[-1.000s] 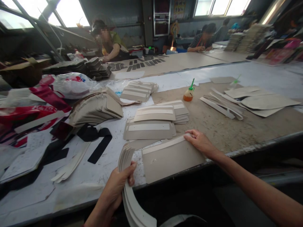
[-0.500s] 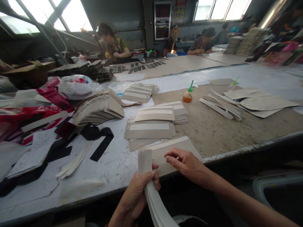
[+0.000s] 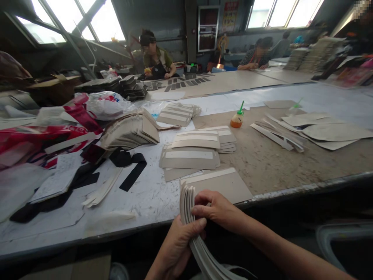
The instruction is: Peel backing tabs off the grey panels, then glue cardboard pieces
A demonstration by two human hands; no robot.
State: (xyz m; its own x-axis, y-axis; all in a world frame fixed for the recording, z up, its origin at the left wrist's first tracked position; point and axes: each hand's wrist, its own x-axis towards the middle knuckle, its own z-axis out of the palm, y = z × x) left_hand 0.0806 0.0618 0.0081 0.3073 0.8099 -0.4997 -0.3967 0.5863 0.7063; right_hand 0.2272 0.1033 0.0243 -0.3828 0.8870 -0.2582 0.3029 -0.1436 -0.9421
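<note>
My left hand point(image 3: 177, 245) is closed round a thick bundle of long white curved strips point(image 3: 192, 229), held upright at the table's near edge. My right hand point(image 3: 217, 208) is closed on the top of the same bundle, fingers pinching at the outer strips. Just beyond the hands a grey card panel with a white strip along its far edge point(image 3: 217, 182) lies flat on the table. Behind it sit small stacks of similar panels with white strips point(image 3: 189, 153).
An orange glue bottle with a green nozzle point(image 3: 236, 118) stands on the brown board point(image 3: 276, 159). Fanned card stacks point(image 3: 131, 130), black strips point(image 3: 131, 171), loose white strips point(image 3: 101, 192) and red-and-white plastic bags point(image 3: 43, 132) lie left. Other people work at far tables.
My right hand left the grey panel on the table and came back to grip the strip bundle. My left hand brought the bundle rightward and more upright. The view shifted slightly.
</note>
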